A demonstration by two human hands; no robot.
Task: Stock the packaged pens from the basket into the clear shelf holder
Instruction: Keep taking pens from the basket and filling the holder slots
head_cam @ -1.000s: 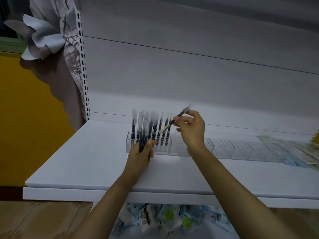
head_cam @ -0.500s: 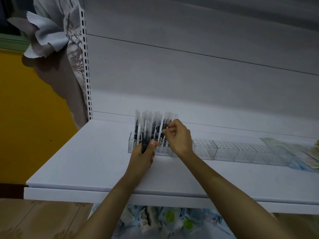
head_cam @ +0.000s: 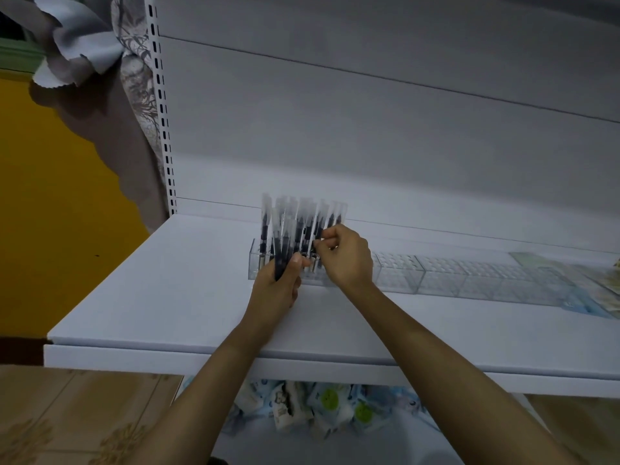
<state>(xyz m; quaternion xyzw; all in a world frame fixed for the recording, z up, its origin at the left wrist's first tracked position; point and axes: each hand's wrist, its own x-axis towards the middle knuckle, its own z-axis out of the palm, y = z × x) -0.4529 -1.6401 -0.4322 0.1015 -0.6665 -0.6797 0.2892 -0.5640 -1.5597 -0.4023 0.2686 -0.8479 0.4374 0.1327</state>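
I look down through the head camera at the clear holder point(head_cam: 469, 280). It lies long and low on the white shelf point(head_cam: 167, 297). At the holder's left end, many packaged pens point(head_cam: 302, 219) stand up straight in its little holes. The holes to the right of them show no pens.

The left hand point(head_cam: 278, 290) is just in front of the holder's left end. Its fingers are curled round a small bunch of pens point(head_cam: 281, 253), and the thumb presses on the side of the bunch. These pens point up and lean a bit, right in front of the ones that stand in the holder.

The right hand point(head_cam: 349, 260) is over the holder, just to the right of the standing pens. Its fingers and thumb pinch one pen point(head_cam: 318, 241). That pen is upright, and its low end is down by the holes. I cannot tell if it sits in a hole.

Past the holder's far right end, some flat printed papers point(head_cam: 597, 280) lie on the shelf. Far to the left of the holder and behind it, a white post with slots point(head_cam: 164, 129) goes up the back wall. A patterned cloth point(head_cam: 134, 78) hangs beside the post, with a yellow wall point(head_cam: 50, 196) further left. Below the holder, under the shelf, I see a pile of small packets point(head_cam: 328, 404) with green dots on some.
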